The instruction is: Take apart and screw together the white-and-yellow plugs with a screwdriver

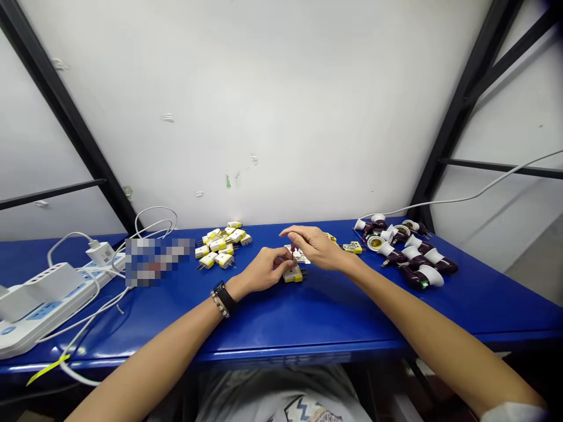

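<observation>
My left hand (264, 269) grips a yellow and white electrical plug adapter (293, 274) on the blue workbench (334, 310), with its fingers around the plug's near side. My right hand (316, 246) pinches a small red-handled screwdriver (292, 249) above that plug, and the tip is hidden by my fingers. A white plug part (299, 256) lies just behind my hands. To the left sits a pile of similar yellow and white plugs (219, 246). A black watch and a beaded bracelet circle my left wrist.
On the right, several dark lamp holders with white ends (407, 255) lie in a heap. Two loose yellow plug pieces (352, 248) lie nearer my right hand. A white power strip (44, 308) with cables stands at the left. A blurred patch hides part of the bench. A white wall rises behind.
</observation>
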`<action>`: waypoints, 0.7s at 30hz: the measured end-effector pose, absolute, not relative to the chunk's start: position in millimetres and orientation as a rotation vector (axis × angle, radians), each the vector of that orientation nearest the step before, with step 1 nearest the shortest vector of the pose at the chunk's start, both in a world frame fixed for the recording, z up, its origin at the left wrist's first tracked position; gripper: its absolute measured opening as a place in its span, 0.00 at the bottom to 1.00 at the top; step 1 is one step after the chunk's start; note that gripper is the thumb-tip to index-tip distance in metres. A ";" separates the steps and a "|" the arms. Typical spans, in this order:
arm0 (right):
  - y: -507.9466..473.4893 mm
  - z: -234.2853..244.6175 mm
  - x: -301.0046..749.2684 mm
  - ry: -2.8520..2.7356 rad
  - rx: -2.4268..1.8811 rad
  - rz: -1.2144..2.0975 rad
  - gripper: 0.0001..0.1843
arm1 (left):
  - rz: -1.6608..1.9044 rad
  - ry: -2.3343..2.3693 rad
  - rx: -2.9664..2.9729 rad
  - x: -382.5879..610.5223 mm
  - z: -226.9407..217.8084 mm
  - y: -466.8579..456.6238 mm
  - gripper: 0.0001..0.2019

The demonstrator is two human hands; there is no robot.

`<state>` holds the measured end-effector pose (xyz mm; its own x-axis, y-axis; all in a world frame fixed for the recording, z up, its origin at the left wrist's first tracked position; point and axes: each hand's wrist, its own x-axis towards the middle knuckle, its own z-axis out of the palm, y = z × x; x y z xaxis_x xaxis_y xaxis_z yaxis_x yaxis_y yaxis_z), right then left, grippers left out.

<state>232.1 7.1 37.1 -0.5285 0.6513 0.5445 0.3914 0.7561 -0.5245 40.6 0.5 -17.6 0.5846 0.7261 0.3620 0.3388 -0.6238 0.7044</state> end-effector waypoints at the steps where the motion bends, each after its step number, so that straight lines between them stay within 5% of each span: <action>1: 6.7 36.6 231.2 -2.168 -0.778 0.454 0.16 | 0.882 0.866 2.226 40.6 -18.5 1.1 0.09; 21: 3.0 32.8 227.0 -2.185 -0.877 0.380 0.15 | 1.027 0.821 2.188 45.3 -20.2 3.3 0.11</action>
<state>227.0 3.0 32.8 -0.4936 0.6912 0.5278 0.4725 0.7227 -0.5044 45.3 3.3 -20.2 0.5143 0.7282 0.4530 0.2812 -0.6422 0.7131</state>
